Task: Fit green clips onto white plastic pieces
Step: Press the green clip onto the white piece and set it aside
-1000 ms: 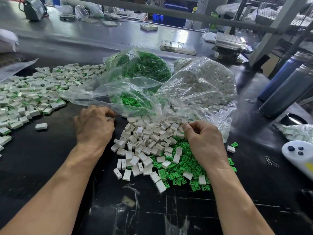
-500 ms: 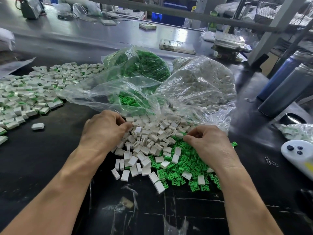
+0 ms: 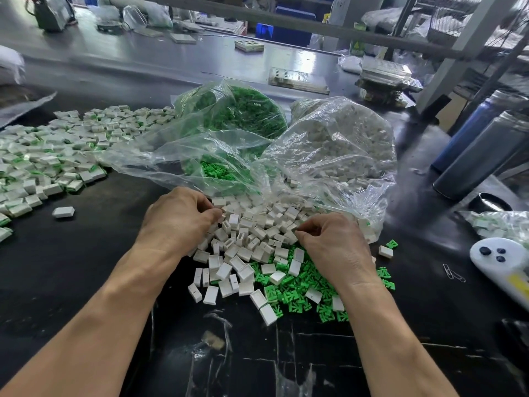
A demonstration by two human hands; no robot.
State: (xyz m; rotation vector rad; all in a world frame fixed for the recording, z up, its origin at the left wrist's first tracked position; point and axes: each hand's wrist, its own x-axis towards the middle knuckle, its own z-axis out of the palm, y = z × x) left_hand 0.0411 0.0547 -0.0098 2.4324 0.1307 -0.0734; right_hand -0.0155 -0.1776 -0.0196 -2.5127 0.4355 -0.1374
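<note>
Here both hands rest on the heap of white plastic pieces (image 3: 257,236) on the black tabletop (image 3: 71,282). The left hand (image 3: 177,222) and right hand (image 3: 332,247) have curled fingers; what each grip holds cannot be told. Loose green clips (image 3: 289,293) lie just under the right hand.

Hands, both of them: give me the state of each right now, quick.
Left hand: fingers curled into the white pieces; whether it holds one cannot be told.
Right hand: fingertips pinched together; contents hidden.
</note>
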